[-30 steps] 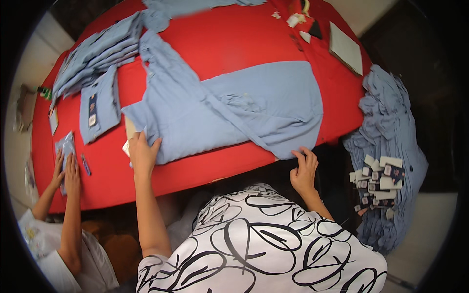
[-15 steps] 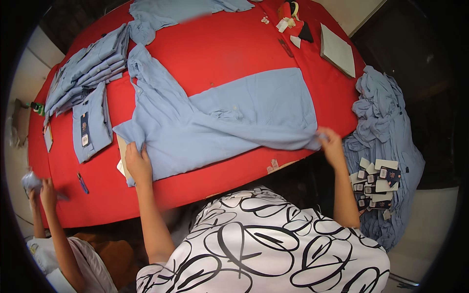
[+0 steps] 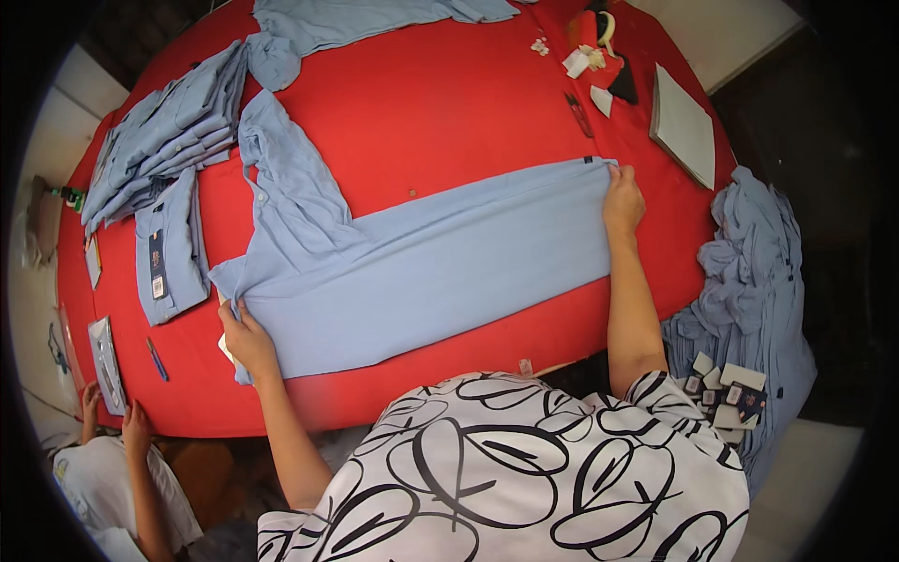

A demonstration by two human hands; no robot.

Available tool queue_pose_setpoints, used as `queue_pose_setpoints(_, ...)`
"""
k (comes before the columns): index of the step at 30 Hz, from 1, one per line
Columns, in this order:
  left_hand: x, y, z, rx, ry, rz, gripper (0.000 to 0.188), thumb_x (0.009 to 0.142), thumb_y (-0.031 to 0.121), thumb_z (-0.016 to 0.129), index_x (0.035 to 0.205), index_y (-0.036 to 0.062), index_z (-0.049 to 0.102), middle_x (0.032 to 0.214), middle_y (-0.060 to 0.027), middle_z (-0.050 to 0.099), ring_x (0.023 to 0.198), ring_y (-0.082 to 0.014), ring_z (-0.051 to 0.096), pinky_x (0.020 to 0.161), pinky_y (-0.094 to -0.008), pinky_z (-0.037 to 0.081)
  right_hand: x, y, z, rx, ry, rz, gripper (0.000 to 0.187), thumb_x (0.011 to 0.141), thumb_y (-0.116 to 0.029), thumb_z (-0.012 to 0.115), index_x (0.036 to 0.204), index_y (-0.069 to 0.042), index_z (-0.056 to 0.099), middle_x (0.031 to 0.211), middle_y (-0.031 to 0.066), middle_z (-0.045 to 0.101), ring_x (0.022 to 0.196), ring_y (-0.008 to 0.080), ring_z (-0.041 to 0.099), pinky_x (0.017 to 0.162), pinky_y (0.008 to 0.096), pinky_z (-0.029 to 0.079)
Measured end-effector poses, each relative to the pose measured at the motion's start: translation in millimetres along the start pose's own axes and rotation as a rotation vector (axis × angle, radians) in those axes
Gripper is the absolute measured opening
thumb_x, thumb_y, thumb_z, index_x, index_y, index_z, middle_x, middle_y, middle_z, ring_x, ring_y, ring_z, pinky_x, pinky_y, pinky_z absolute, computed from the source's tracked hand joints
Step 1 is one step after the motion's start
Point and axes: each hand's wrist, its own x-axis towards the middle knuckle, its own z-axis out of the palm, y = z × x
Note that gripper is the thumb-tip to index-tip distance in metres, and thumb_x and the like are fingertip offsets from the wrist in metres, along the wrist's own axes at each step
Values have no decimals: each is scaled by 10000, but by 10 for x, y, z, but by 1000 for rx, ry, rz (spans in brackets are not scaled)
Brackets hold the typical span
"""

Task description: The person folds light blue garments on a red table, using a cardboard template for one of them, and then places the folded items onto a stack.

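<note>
A light blue shirt (image 3: 449,253) lies on the red-covered table in front of me, its body folded into a long strip. One sleeve (image 3: 281,169) points away from me at the left end. My right hand (image 3: 625,201) pinches the far right corner, close to a small dark tag (image 3: 588,159). At the left end my left hand (image 3: 248,339) is closed on the shirt's edge, where a pale card (image 3: 225,348) pokes out from beneath the cloth.
Folded shirts (image 3: 173,131) are stacked at the left, with one tagged folded shirt (image 3: 173,253) nearer. A co-worker's hands (image 3: 136,426) hold a packaged item at lower left. A pen (image 3: 157,360), snips (image 3: 578,114), a pad (image 3: 682,126) and hanging shirts (image 3: 749,272) lie around.
My right hand has carried the shirt's right side away from me, laying it flat over the body. My left hand stays at the left end. The co-worker's item now lies on the table.
</note>
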Motion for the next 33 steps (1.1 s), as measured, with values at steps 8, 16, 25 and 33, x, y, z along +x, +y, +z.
queue_pose_setpoints(8,11,48,52,86,57,368,247,904,169,676,1041,-23,601,949,-177,612,841,-367,590,727,-422,473,41,-341,-158,-27,-28,-89,289,941,-355,615,1025,-80,583,1064,158,642,985,382,613,815,484,492)
queue_pose_setpoints(16,94,-94,-127,-449,-176,-9,362,866,1,588,1227,-4,579,1083,-130,596,1018,-218,559,914,-331,450,-569,-3300,46,584,-359,-1142,241,938,-50,546,1138,-44,681,1225,127,631,1194,345,508,1029,410,422)
queue_pose_setpoints(25,66,-21,-117,-338,-119,83,380,838,-27,535,1206,31,608,1070,-146,610,1019,-287,567,897,-376,468,-404,-5123,868,-18,-447,-1579,493,885,-104,532,1352,-253,582,1372,90,528,1284,319,462,1080,492,377)
queue_pose_setpoints(33,115,70,-113,-223,-81,200,330,829,19,616,1155,61,644,1022,-115,623,977,-285,556,890,-370,436,201,-4400,-83,296,-217,-1565,230,791,-171,620,994,-65,630,1060,99,606,1052,301,557,1082,487,350)
